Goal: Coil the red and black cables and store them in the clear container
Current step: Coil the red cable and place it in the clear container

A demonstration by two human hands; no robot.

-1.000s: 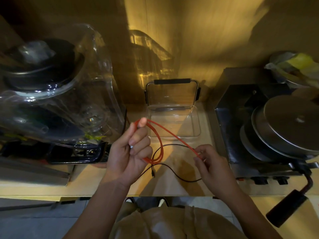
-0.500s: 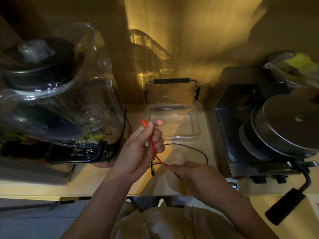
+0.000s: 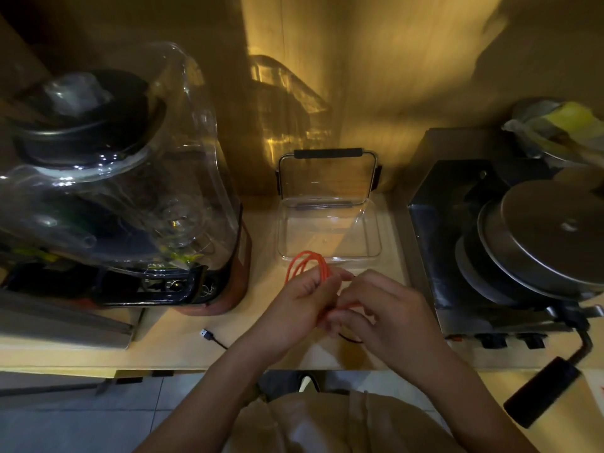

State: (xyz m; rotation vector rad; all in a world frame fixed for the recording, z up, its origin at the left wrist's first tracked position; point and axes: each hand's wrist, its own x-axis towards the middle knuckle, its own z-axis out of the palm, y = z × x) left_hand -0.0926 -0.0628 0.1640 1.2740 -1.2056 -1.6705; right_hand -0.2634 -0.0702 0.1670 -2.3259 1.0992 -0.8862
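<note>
Hands (image 3: 304, 305) hide most black cable (image 3: 214, 338)

A glossy, see-through plastic look is being shown by the clear container (image 3: 328, 233), its handle (image 3: 327, 153) appearing matt black. The red cable (image 3: 307, 264) is being seen as smooth, rubbery sheathing. Dull brushed metal is being displayed by the round lids (image 3: 552, 237), and pale matt wood by the worktop (image 3: 183, 341).

The thin red cable (image 3: 307, 264) is now bunching into loops as the right hand (image 3: 385, 317) is closing against the left hand (image 3: 302, 310).
</note>
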